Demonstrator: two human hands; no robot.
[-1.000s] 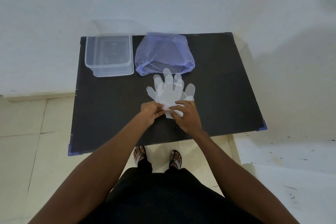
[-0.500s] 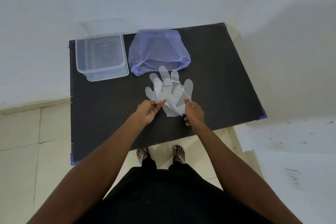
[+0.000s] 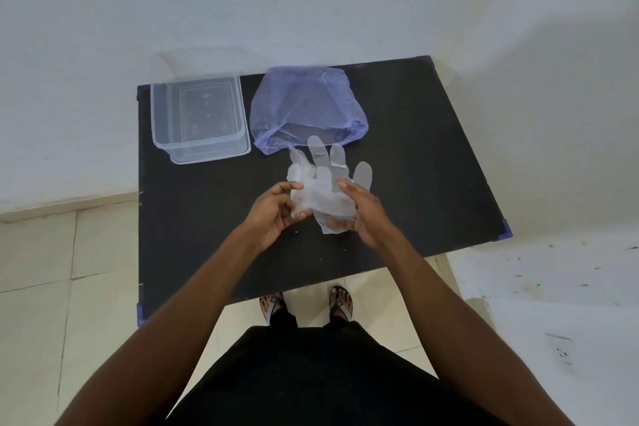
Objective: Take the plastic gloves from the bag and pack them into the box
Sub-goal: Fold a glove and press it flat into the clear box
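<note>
The plastic gloves (image 3: 323,188), in front of the bag (image 3: 306,107), were grasped by the left hand (image 3: 276,209) and the right hand (image 3: 363,214); they should be folded compactly for the box (image 3: 198,121).

Counted one clear box (image 3: 198,121), one purple bag (image 3: 306,107), one black table (image 3: 415,156), and two hands. Gloves (image 3: 321,183) were a bunched stack, couldn't count them.
</note>
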